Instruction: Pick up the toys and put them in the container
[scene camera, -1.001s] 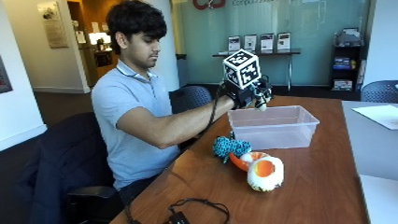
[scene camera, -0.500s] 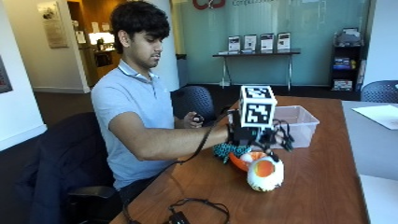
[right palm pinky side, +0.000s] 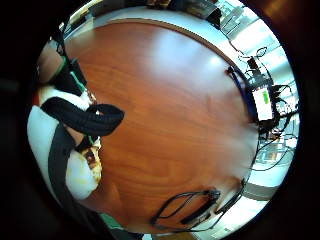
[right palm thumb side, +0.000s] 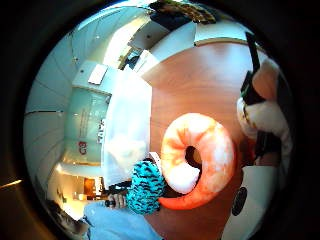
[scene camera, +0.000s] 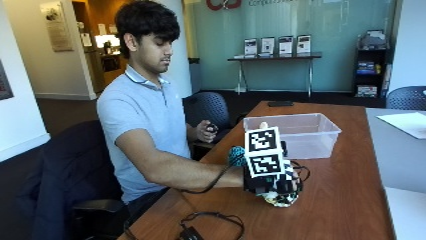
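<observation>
The right hand (scene camera: 273, 182) lay over a white toy (scene camera: 283, 199); its finger state was hidden. Lifting might nudge the shrimp (right palm thumb side: 200, 160).

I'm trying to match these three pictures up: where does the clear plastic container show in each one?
Outside view: the clear container stands on the wooden table, just beyond the gloved right hand.
Thumb side palm view: the container lies beside the orange shrimp toy and the teal toy.
Little finger side palm view: not in it.
Shared landmark: the wooden table, seen in all three.
</observation>
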